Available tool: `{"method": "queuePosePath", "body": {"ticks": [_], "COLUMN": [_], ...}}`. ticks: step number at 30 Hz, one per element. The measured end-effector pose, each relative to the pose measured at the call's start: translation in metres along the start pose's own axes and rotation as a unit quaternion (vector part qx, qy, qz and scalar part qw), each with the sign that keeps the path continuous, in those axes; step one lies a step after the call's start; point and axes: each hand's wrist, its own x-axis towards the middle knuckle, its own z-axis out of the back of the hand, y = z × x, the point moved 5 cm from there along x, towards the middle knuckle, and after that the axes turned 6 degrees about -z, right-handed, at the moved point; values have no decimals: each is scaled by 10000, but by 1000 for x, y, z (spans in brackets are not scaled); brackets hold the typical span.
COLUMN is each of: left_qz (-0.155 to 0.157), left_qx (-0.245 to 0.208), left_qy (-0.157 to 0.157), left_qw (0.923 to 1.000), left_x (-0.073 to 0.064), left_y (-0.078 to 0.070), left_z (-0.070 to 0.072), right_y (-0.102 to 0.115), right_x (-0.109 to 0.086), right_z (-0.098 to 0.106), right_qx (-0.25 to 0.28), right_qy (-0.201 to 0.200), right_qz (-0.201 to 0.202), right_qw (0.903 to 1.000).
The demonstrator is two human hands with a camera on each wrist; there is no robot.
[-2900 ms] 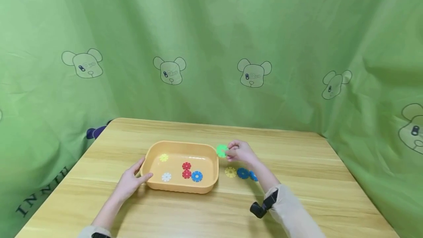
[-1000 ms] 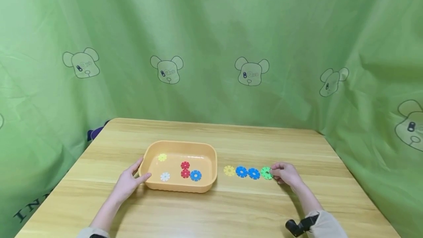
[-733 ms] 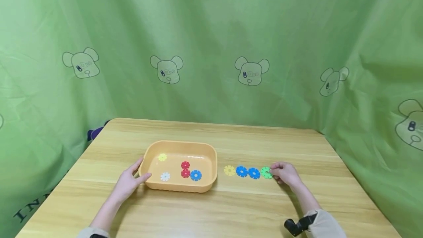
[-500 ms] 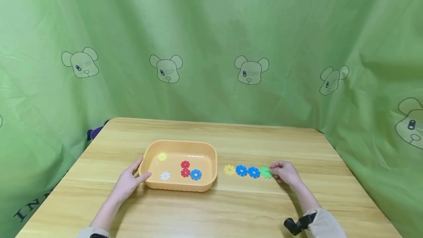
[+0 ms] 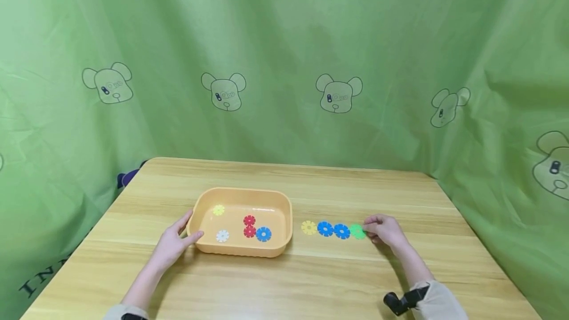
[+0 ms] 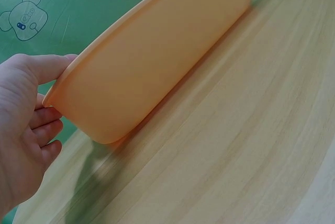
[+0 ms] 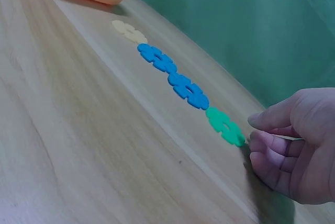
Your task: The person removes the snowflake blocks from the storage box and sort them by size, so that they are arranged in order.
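My left hand (image 5: 171,246) grips the left end of an orange plastic basin (image 6: 141,62), thumb over the rim and fingers beneath it outside. To the basin's right, notched plastic snowflake discs lie flat in a row: a yellow disc (image 7: 130,31), a blue disc (image 7: 157,58), a second blue disc (image 7: 188,90) and a green disc (image 7: 225,126) at the right end. Beside the green disc's outer edge is my right hand (image 7: 298,145), its fingers loosely curled. The right wrist view shows thumb and fingertips just off the disc, with nothing between them.
Inside the basin lie a yellow disc (image 5: 219,210), a white disc (image 5: 223,236), two red discs (image 5: 249,220) and a blue disc (image 5: 264,234). The wooden table (image 5: 329,280) is backed by a green curtain (image 5: 275,127) with printed bear heads.
My right hand has carried the green disc from beside the basin's rim to the row's right end, nudged it left against the blue one and let go. The left hand stays on the basin.
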Motion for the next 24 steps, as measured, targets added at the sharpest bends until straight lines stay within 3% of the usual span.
{"method": "queuePosePath", "body": {"ticks": [9,17,24], "left_qz": [-40,-48,-19], "left_qx": [-15,2,-21], "left_qy": [-22,-18,5], "left_qw": [10000,10000,10000], "left_x": [0,0,-1], "left_y": [0,-2,-3], "left_z": [0,1,0], "right_y": [29,75,115], "right_x": [-3,-7,-10], "right_z": [-5,-23,-45], "right_qx": [165,515,416], "right_qy": [134,555,715], "right_qz": [240,529,897], "right_qw": [9995,9957,9925]}}
